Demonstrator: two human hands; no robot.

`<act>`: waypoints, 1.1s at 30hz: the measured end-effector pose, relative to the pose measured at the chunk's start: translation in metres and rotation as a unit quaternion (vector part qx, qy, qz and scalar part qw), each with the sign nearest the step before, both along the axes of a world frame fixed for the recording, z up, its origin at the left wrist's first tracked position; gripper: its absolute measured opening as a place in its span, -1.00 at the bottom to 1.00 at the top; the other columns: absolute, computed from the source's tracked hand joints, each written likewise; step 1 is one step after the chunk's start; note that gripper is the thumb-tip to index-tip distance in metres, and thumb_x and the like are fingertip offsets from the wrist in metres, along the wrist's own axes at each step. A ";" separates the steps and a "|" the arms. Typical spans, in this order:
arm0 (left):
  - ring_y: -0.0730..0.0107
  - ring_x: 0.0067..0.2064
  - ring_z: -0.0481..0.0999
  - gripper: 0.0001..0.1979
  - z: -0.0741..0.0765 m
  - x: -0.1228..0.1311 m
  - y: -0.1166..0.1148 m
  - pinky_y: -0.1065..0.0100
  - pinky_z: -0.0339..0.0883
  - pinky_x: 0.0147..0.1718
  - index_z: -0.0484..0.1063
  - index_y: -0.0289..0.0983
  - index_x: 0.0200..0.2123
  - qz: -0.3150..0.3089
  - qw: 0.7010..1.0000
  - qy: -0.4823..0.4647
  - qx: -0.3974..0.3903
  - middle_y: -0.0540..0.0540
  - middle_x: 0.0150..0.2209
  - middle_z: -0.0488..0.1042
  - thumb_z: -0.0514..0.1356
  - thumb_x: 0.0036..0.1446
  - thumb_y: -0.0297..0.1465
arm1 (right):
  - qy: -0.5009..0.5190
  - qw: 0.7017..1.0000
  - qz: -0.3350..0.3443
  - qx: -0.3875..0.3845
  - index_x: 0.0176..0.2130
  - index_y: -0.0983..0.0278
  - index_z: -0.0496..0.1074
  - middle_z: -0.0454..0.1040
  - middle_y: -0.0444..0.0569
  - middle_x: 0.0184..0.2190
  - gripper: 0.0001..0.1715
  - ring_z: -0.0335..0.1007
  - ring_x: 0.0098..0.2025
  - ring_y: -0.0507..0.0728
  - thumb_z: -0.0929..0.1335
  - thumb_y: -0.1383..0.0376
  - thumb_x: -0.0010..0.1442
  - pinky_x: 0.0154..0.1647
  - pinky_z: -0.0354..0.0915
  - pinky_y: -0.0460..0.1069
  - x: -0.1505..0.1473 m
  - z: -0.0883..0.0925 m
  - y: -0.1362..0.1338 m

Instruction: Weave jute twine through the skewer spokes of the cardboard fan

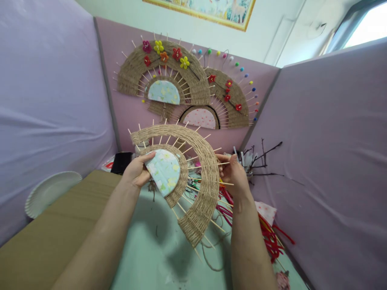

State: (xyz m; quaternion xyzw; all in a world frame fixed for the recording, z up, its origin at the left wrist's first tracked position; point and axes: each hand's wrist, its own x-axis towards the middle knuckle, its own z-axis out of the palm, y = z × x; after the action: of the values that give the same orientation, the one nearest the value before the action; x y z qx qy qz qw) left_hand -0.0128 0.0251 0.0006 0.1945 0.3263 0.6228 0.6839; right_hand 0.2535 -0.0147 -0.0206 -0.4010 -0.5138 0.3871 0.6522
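Note:
A woven twine fan point(208, 173) is held up over the table, tilted, with thin wooden sticks radiating through its bands. Its half-round centre is covered in light blue floral fabric point(165, 171). My left hand point(139, 169) is closed on the left edge of that centre, thumb on the fabric and fingers behind it. At the outer rim, my right hand point(232, 171) is closed round a protruding stick point(224, 163), its fingertips partly hidden by the fan. A strand of twine point(211, 269) lies in a loop under the fan's lower end.
Decorated woven fans point(130, 76) hang on the pink back panel point(105, 52). Red pipe cleaners point(272, 241) and dark twigs point(264, 157) are at the right. A brown board point(69, 225) and a white fluted plate point(51, 191) lie left. Purple cloth partitions point(326, 161) flank the green table point(151, 257).

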 end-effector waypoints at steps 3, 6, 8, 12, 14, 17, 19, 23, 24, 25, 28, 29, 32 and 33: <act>0.04 -0.25 0.67 -0.69 0.002 0.001 -0.001 0.13 0.59 -0.19 0.49 -0.49 -0.06 0.018 1.000 -0.001 -0.001 -0.36 -0.29 0.63 0.08 0.16 -0.68 | 0.005 1.000 0.002 0.005 -0.29 0.29 0.54 0.35 -0.06 -0.51 -0.28 0.14 -0.52 0.04 0.26 -0.28 0.12 -0.57 0.11 -0.06 0.000 0.000 0.000; 0.05 -0.23 0.67 -0.70 0.003 0.001 -0.002 0.12 0.59 -0.18 0.49 -0.49 -0.07 0.042 0.999 -0.007 0.008 -0.35 -0.26 0.63 0.07 0.17 -0.68 | 0.032 0.999 0.004 0.006 -0.36 0.28 0.53 0.35 -0.09 -0.51 -0.37 0.14 -0.52 0.02 0.35 -0.24 0.07 -0.54 0.13 -0.07 0.001 -0.004 0.003; 0.07 -0.21 0.66 -0.71 0.004 0.000 -0.002 0.13 0.59 -0.17 0.49 -0.48 -0.07 0.052 0.998 -0.011 0.016 -0.34 -0.25 0.63 0.08 0.18 -0.68 | 0.027 1.000 -0.003 -0.004 -0.37 0.27 0.54 0.35 -0.11 -0.53 -0.39 0.13 -0.54 0.01 0.38 -0.22 0.05 -0.54 0.12 -0.07 0.003 -0.007 0.005; 0.18 -0.26 0.66 -0.74 0.002 0.000 -0.002 0.21 0.57 -0.16 0.50 -0.46 -0.14 0.082 0.996 0.001 0.040 -0.27 -0.31 0.62 0.10 0.16 -0.71 | -0.074 0.994 -0.084 0.001 -0.31 0.29 0.58 0.41 -0.09 -0.51 -0.38 0.19 -0.51 0.04 0.35 -0.20 0.10 -0.50 0.14 -0.05 0.007 -0.011 0.009; 0.25 -0.30 0.66 -0.73 0.001 0.000 -0.001 0.26 0.57 -0.16 0.50 -0.43 -0.16 0.098 0.993 0.010 0.061 -0.21 -0.33 0.62 0.11 0.14 -0.73 | -0.144 0.982 -0.124 0.023 -0.31 0.30 0.58 0.47 -0.06 -0.47 -0.40 0.27 -0.45 0.08 0.33 -0.16 0.15 -0.43 0.20 -0.03 0.008 -0.010 0.008; 0.28 -0.30 0.66 -0.69 0.000 0.001 -0.001 0.27 0.56 -0.16 0.49 -0.37 -0.16 0.124 0.988 0.016 0.087 -0.14 -0.36 0.62 0.12 0.10 -0.75 | -0.237 0.956 -0.169 0.048 -0.35 0.31 0.56 0.51 -0.03 -0.43 -0.47 0.34 -0.37 0.12 0.30 -0.08 0.21 -0.31 0.23 0.00 0.006 -0.007 0.005; 0.27 -0.28 0.66 -0.66 0.000 0.000 -0.001 0.25 0.56 -0.17 0.48 -0.31 -0.16 0.154 0.984 0.015 0.093 -0.08 -0.38 0.61 0.16 0.06 -0.76 | -0.275 0.941 -0.190 0.056 -0.36 0.32 0.54 0.51 -0.02 -0.43 -0.51 0.35 -0.35 0.13 0.29 -0.02 0.24 -0.28 0.22 0.00 0.004 -0.005 0.002; 0.22 -0.20 0.65 -0.59 0.001 -0.001 -0.003 0.24 0.58 -0.20 0.45 -0.15 -0.16 0.189 0.976 0.022 0.105 0.00 -0.36 0.62 0.22 0.02 -0.74 | -0.291 0.933 -0.203 0.062 -0.36 0.31 0.52 0.49 -0.03 -0.43 -0.56 0.33 -0.36 0.12 0.30 0.02 0.24 -0.29 0.21 -0.01 0.002 -0.002 -0.002; 0.21 -0.18 0.65 -0.59 0.002 -0.002 -0.004 0.24 0.58 -0.21 0.45 -0.13 -0.17 0.193 0.975 0.023 0.106 0.01 -0.35 0.62 0.22 0.02 -0.73 | -0.283 0.936 -0.199 0.060 -0.36 0.31 0.52 0.49 -0.04 -0.44 -0.56 0.33 -0.38 0.12 0.31 0.02 0.23 -0.30 0.22 -0.01 0.002 -0.001 -0.003; 0.21 -0.17 0.65 -0.60 0.002 -0.002 -0.004 0.25 0.58 -0.22 0.44 -0.13 -0.18 0.197 0.975 0.022 0.105 0.02 -0.35 0.62 0.22 0.02 -0.73 | -0.272 0.941 -0.193 0.058 -0.36 0.31 0.52 0.48 -0.05 -0.46 -0.57 0.32 -0.39 0.12 0.31 0.01 0.23 -0.32 0.22 -0.01 0.001 -0.001 -0.003; 0.22 -0.16 0.65 -0.61 0.005 -0.003 -0.005 0.26 0.57 -0.22 0.45 -0.14 -0.16 0.198 0.975 0.017 0.102 0.00 -0.33 0.62 0.20 0.04 -0.72 | -0.229 0.957 -0.167 0.058 -0.37 0.30 0.54 0.45 -0.07 -0.49 -0.55 0.30 -0.43 0.10 0.32 -0.01 0.21 -0.40 0.21 -0.02 0.001 0.001 -0.005; 0.22 -0.16 0.65 -0.62 0.005 -0.004 -0.005 0.26 0.57 -0.21 0.45 -0.16 -0.15 0.193 0.976 0.016 0.102 -0.02 -0.32 0.63 0.19 0.05 -0.71 | -0.211 0.963 -0.159 0.059 -0.36 0.29 0.55 0.45 -0.07 -0.50 -0.54 0.29 -0.45 0.10 0.32 -0.03 0.20 -0.43 0.20 -0.02 0.001 0.002 -0.005; 0.18 -0.13 0.64 -0.71 0.007 -0.006 -0.003 0.25 0.56 -0.19 0.49 -0.23 -0.19 0.175 0.981 0.015 0.084 -0.10 -0.29 0.63 0.15 0.11 -0.68 | -0.157 0.976 -0.140 0.060 -0.34 0.27 0.58 0.45 -0.07 -0.50 -0.50 0.27 -0.49 0.08 0.33 -0.09 0.17 -0.49 0.17 -0.03 0.002 0.002 -0.006; 0.16 -0.12 0.63 -0.74 0.007 -0.007 -0.002 0.24 0.56 -0.19 0.50 -0.25 -0.22 0.167 0.983 0.014 0.074 -0.13 -0.29 0.63 0.14 0.12 -0.66 | -0.139 0.980 -0.134 0.058 -0.33 0.27 0.58 0.45 -0.07 -0.51 -0.48 0.25 -0.50 0.07 0.33 -0.10 0.17 -0.51 0.16 -0.04 0.002 0.001 -0.005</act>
State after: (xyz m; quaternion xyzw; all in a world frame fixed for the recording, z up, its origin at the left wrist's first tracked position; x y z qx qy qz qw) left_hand -0.0201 0.0236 0.0071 0.1963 0.3164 0.7479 0.5495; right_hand 0.2559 -0.0199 -0.0199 -0.4775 -0.5624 0.2062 0.6428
